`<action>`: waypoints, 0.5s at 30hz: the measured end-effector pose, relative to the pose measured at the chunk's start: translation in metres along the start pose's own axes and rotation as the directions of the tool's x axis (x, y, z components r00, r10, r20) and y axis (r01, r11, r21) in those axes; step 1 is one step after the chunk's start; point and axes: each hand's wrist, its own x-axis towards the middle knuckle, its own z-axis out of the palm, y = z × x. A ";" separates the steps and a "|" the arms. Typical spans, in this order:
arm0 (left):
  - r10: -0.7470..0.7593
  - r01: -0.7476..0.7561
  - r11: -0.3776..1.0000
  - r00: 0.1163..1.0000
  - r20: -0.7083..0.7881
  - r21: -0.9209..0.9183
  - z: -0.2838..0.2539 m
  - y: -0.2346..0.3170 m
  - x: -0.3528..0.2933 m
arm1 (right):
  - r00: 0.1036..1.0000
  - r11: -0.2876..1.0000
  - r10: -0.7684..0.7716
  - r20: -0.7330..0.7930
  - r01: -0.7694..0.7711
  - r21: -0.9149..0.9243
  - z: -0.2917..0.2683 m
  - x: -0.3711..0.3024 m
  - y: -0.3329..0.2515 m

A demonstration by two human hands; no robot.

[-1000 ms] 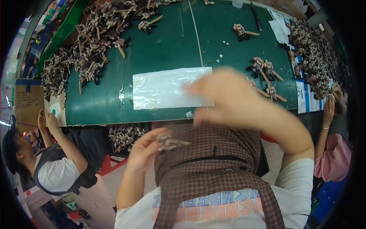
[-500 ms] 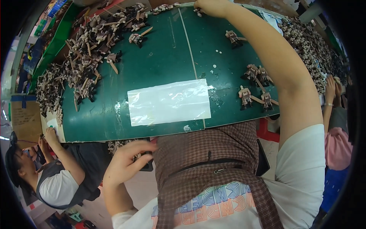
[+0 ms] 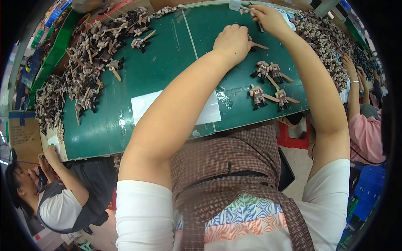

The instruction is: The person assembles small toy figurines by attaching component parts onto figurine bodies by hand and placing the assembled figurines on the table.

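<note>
Up swings the left hand [image 3: 233, 43] to a figure [image 3: 259, 45], grip hidden; right hand [image 3: 270, 20] pinches a pale piece [image 3: 244, 10] nearby.

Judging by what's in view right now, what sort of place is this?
Probably a workshop or factory floor: many small figures are heaped along the green-topped table, and a white-sleeved co-worker and a pink-sleeved one are on either side.

Lit evenly and moderately bright. Glints in white patches on the green tabletop [image 3: 159, 67]. Bends strongly toward a blackened rim, perhaps out of focus there.
</note>
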 end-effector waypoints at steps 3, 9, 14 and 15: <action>0.009 -0.010 0.999 0.999 -0.032 -0.031 0.006 0.010 -0.005 | 0.985 0.958 0.164 0.048 -0.171 0.231 -0.012 -0.007 0.014; 0.093 -0.099 0.993 0.992 0.082 0.070 -0.022 -0.015 -0.015 | 0.998 0.815 -0.059 0.016 0.057 -0.577 0.011 -0.014 -0.034; -0.092 0.068 0.959 0.993 -0.076 -0.274 -0.117 -0.022 -0.100 | 0.987 0.990 -0.134 0.090 0.137 -0.028 0.008 -0.064 -0.096; -0.121 0.068 0.914 0.987 -0.110 -0.400 -0.137 -0.023 -0.125 | 0.972 0.976 -0.186 0.143 0.166 0.139 0.018 -0.081 -0.118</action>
